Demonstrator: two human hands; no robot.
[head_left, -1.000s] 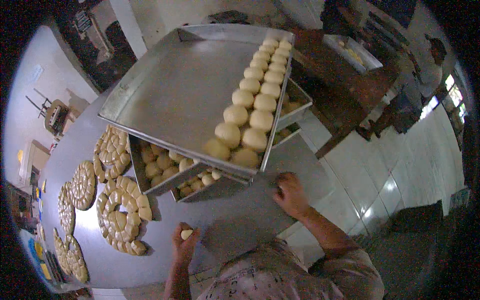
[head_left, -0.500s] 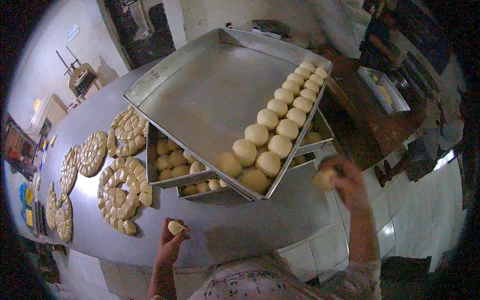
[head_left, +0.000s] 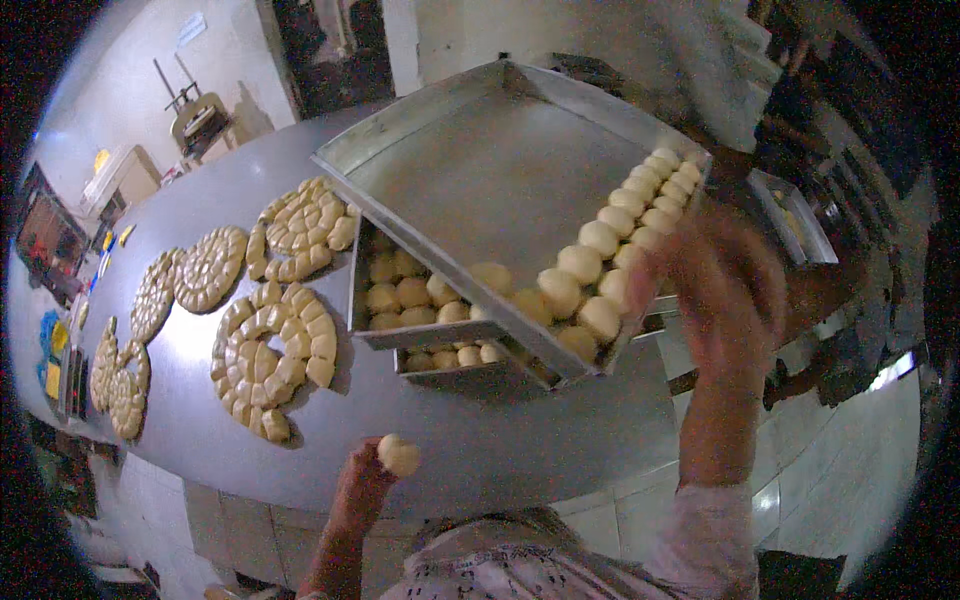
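My left hand (head_left: 358,484), low in front of the steel table, is closed on a pale round dough ball (head_left: 398,455) that bulges from the fingers. My right hand (head_left: 718,285) is smeared by motion over the right edge of the upper metal tray (head_left: 450,150); its fingers look spread, and I see no dough in them. Two rows of dough balls (head_left: 599,239) run along that tray's right side, partly covered by the hand. One blurred dough ball (head_left: 490,278) shows apart, left of the rows' near end.
More trays of dough balls (head_left: 412,292) are stacked crosswise beneath. Coils of cut dough (head_left: 275,350) cover the left of the steel table (head_left: 390,405). A smaller tray (head_left: 795,218) stands at the right, and a scale-like device (head_left: 200,120) at the back left.
The right hand has swung up and inward; the ball it held is no longer seen in it. A ball now shows left of the rows. The view has shifted.
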